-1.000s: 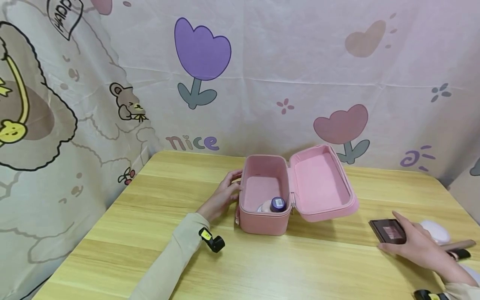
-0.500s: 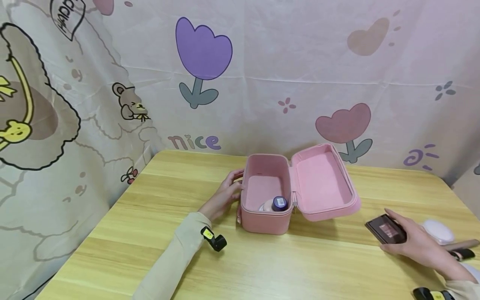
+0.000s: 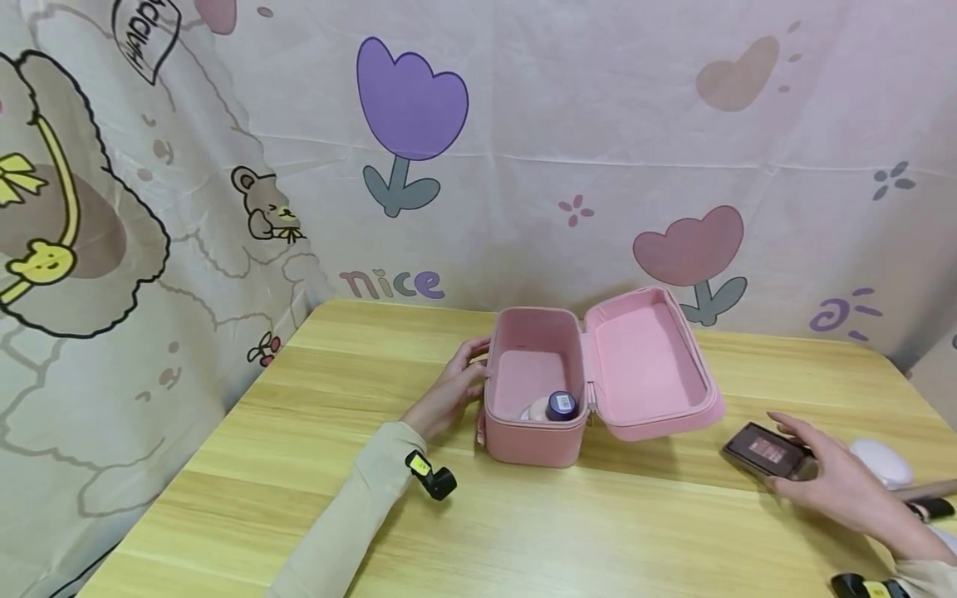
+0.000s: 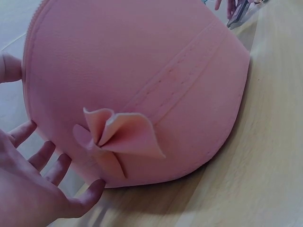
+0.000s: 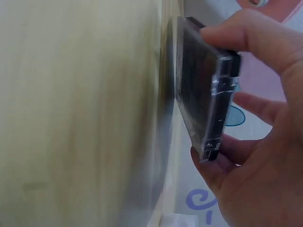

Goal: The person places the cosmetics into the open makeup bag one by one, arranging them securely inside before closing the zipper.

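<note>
Lower left, I see a long cream sleeve (image 3: 347, 515) with a black, yellow-labelled wrist camera (image 3: 431, 476); lower right, a matching cuff (image 3: 927, 575) and second camera (image 3: 852, 586).

The box (image 3: 534, 444) sits on the surface (image 3: 635, 531), its lid (image 3: 650, 365) to the right and a jar (image 3: 562, 405) inside, near right. The left hand (image 3: 449, 392) touches the box's left; the right hand (image 3: 841, 483) holds a case (image 3: 766, 449) right of the lid.

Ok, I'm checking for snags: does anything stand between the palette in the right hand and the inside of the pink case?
Yes: the open lid, hinged on the side of the pink case facing the palette, lies across the straight line between them.
</note>
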Demonstrator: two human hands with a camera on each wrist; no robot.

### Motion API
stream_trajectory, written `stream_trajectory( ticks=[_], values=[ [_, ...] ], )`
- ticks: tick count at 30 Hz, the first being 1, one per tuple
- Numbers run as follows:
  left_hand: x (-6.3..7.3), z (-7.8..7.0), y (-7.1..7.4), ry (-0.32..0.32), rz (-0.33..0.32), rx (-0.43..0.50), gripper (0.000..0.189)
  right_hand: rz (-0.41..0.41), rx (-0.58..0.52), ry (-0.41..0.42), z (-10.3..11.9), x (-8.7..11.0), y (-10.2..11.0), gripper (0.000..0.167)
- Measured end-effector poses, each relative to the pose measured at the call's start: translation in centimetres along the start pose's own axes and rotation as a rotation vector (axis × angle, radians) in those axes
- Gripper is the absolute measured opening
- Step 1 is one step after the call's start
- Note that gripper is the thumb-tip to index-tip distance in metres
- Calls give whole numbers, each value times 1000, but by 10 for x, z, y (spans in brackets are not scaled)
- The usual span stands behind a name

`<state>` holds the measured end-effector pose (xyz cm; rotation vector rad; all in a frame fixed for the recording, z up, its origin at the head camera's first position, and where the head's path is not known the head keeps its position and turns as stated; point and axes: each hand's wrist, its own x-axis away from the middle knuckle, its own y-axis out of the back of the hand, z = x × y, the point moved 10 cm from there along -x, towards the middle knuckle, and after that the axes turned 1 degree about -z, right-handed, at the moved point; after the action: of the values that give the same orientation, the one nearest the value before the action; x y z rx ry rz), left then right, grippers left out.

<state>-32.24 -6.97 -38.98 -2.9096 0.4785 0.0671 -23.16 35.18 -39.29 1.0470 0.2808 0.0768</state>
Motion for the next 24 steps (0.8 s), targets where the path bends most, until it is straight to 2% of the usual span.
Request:
stream_trajectory(
  ticks=[4, 14, 24],
  values=[
    [-1, 1, 1, 7, -4, 0, 68, -41, 7, 8, 4, -1, 3, 80],
    [0, 2, 0, 16, -5, 9, 67, -67, 2, -58, 7, -5, 11, 78],
    [-1, 1, 0, 11, 17, -3, 67, -70, -82, -98, 12, -9, 25, 81]
  ],
)
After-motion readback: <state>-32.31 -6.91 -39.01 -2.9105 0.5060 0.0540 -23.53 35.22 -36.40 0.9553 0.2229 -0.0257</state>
